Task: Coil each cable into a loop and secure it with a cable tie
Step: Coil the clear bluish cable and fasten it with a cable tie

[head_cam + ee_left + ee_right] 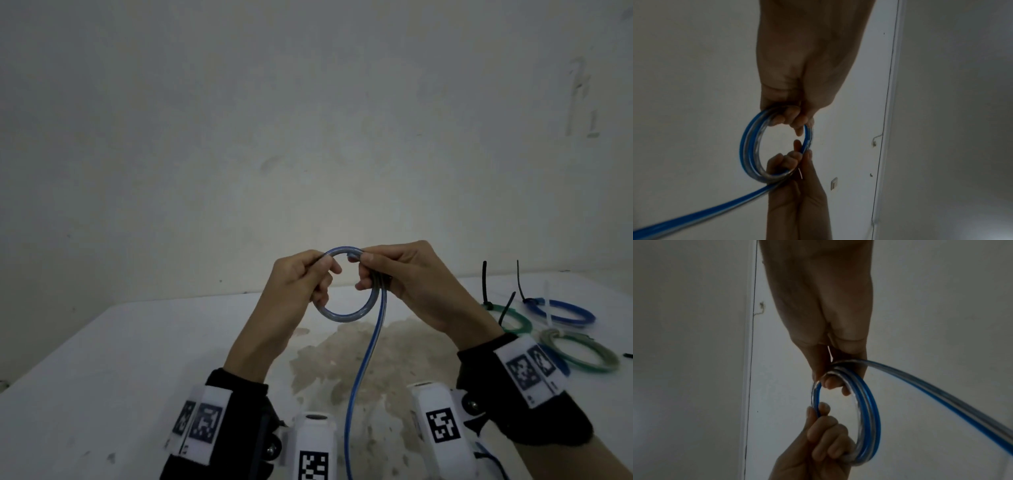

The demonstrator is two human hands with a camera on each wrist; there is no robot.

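Both hands hold a blue-and-clear cable (346, 314) wound into a small coil above the white table (102, 359). My left hand (308, 277) grips the coil's left side with curled fingers through the ring. My right hand (387, 270) pinches the right side at the top, where the cable's end shows. The loose tail (359, 377) drops from the right hand toward me. In the left wrist view the coil (750, 146) shows a few turns, my left hand (793, 120) above and my right hand (791, 160) below. In the right wrist view the coil (865, 410) hangs between my right hand (834, 382) and left hand (824, 426).
At the right of the table lie tied coils: a green one (510, 317), a blue one (561, 310) and a pale green one (579, 353), with black cable ties (484, 281) sticking up. A brown stain (363, 363) marks the table's middle. A bare wall (308, 120) rises behind.
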